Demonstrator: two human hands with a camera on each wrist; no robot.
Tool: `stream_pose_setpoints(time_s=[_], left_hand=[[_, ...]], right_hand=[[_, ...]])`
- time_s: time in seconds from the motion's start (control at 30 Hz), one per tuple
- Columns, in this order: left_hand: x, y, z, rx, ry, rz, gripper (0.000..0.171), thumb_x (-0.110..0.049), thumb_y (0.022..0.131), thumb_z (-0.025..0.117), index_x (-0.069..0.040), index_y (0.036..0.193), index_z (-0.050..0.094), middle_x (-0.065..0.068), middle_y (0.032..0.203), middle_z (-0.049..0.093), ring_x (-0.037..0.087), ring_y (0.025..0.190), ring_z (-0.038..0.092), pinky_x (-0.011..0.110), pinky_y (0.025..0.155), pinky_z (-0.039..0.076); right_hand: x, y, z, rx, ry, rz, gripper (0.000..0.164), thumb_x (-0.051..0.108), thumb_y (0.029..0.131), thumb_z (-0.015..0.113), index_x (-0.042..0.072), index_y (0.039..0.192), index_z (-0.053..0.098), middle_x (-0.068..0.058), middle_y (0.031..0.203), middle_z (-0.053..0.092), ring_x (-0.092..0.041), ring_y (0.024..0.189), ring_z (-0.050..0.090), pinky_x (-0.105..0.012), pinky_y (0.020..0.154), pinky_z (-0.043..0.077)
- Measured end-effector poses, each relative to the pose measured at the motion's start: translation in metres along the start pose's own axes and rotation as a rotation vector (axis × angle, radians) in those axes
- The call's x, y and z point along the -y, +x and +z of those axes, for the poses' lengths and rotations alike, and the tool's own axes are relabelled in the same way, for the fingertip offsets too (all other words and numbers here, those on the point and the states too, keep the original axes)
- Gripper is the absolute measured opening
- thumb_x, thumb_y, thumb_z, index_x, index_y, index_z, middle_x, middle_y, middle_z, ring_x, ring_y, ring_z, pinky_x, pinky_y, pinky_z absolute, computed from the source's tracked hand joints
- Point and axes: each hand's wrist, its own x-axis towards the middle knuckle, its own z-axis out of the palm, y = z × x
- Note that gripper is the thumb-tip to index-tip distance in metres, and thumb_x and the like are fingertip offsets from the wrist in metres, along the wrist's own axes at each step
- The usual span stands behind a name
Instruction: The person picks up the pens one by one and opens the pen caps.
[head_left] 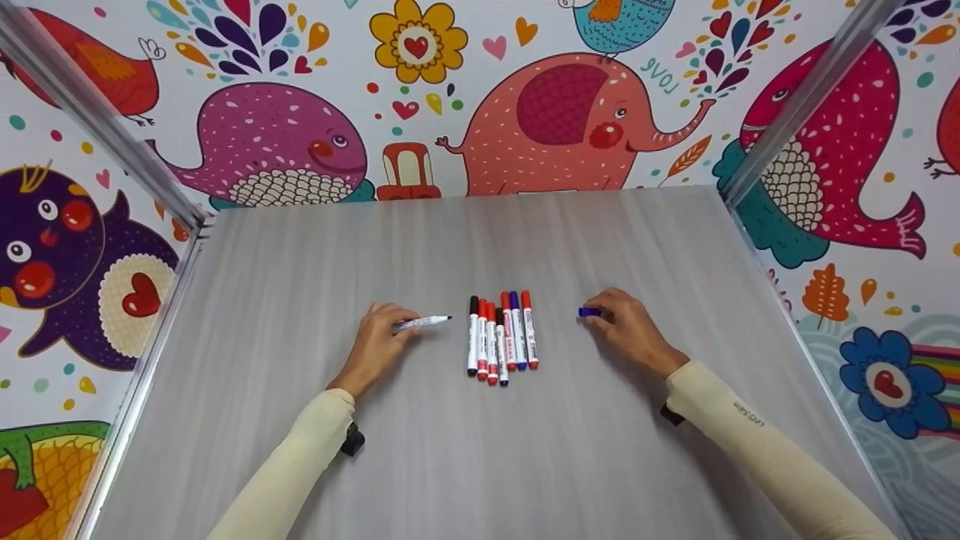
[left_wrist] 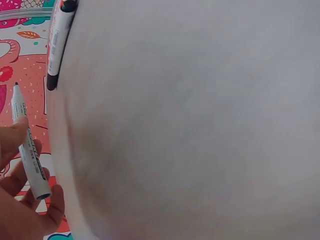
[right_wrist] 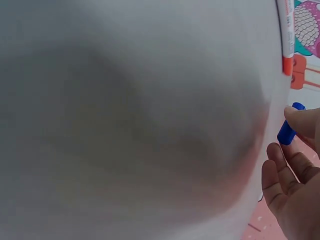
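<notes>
My left hand (head_left: 381, 337) pinches an uncapped white marker (head_left: 424, 322), its dark tip pointing right toward the middle of the table. In the left wrist view the same marker (left_wrist: 30, 150) lies between thumb and fingers, with its bare tip up. Over on the right, my right hand (head_left: 626, 330) holds a small blue marker cap (head_left: 589, 312) between thumb and fingers. The right wrist view shows that cap (right_wrist: 290, 125) apart from any marker. Between the hands lies a row of several capped markers (head_left: 504, 337) in black, red and blue, side by side on the table.
The grey wood-grain table (head_left: 465, 465) runs back to a wall (head_left: 427, 112) printed with cartoon animals. Metal frame posts (head_left: 810, 105) stand at its back corners. A metal edge strip (head_left: 127, 435) follows the left side.
</notes>
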Motion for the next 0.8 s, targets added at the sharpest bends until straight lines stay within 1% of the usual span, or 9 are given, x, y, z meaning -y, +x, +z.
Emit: stream_pose_setpoints(time_s=[0.13, 0.37, 0.57, 0.67, 0.8], left_hand=[[0.007, 0.003, -0.004, 0.003, 0.024, 0.001, 0.015, -0.002, 0.092, 0.087, -0.001, 0.106, 0.084, 0.008, 0.105, 0.080, 0.029, 0.106, 0.064, 0.047, 0.093, 0.052], [0.019, 0.005, -0.006, 0.007, 0.052, -0.011, 0.014, -0.003, 0.092, 0.087, 0.000, 0.106, 0.084, 0.010, 0.106, 0.079, 0.031, 0.106, 0.063, 0.049, 0.094, 0.051], [0.028, 0.006, -0.011, 0.010, 0.066, -0.016, 0.016, -0.004, 0.096, 0.085, 0.002, 0.110, 0.084, 0.013, 0.109, 0.079, 0.034, 0.112, 0.063, 0.052, 0.098, 0.053], [0.032, 0.005, -0.014, 0.007, 0.084, -0.010, 0.015, -0.005, 0.096, 0.084, 0.001, 0.110, 0.084, 0.014, 0.109, 0.079, 0.034, 0.113, 0.063, 0.053, 0.099, 0.052], [0.037, 0.004, -0.019, 0.009, 0.122, 0.014, 0.014, -0.004, 0.096, 0.085, 0.000, 0.109, 0.084, 0.013, 0.109, 0.079, 0.034, 0.111, 0.064, 0.054, 0.098, 0.052]], right_hand=[[-0.009, -0.001, -0.005, 0.001, -0.012, 0.025, 0.013, -0.002, 0.100, 0.079, 0.001, 0.112, 0.081, -0.011, 0.111, 0.073, -0.026, 0.102, 0.068, -0.043, 0.090, 0.060], [-0.021, -0.002, -0.013, -0.009, -0.050, 0.064, 0.015, -0.004, 0.098, 0.080, -0.001, 0.113, 0.081, -0.014, 0.113, 0.075, -0.030, 0.108, 0.069, -0.049, 0.093, 0.058], [-0.028, -0.001, -0.022, -0.013, -0.064, 0.091, 0.014, -0.003, 0.099, 0.079, -0.001, 0.113, 0.081, -0.015, 0.112, 0.074, -0.030, 0.105, 0.068, -0.048, 0.092, 0.057], [-0.031, 0.000, -0.026, -0.010, -0.072, 0.102, 0.014, -0.002, 0.100, 0.078, -0.001, 0.114, 0.081, -0.015, 0.113, 0.074, -0.030, 0.105, 0.067, -0.048, 0.093, 0.057], [-0.037, 0.001, -0.030, -0.018, -0.086, 0.096, 0.015, -0.004, 0.100, 0.077, -0.003, 0.115, 0.081, -0.018, 0.113, 0.074, -0.034, 0.105, 0.067, -0.052, 0.093, 0.056]])
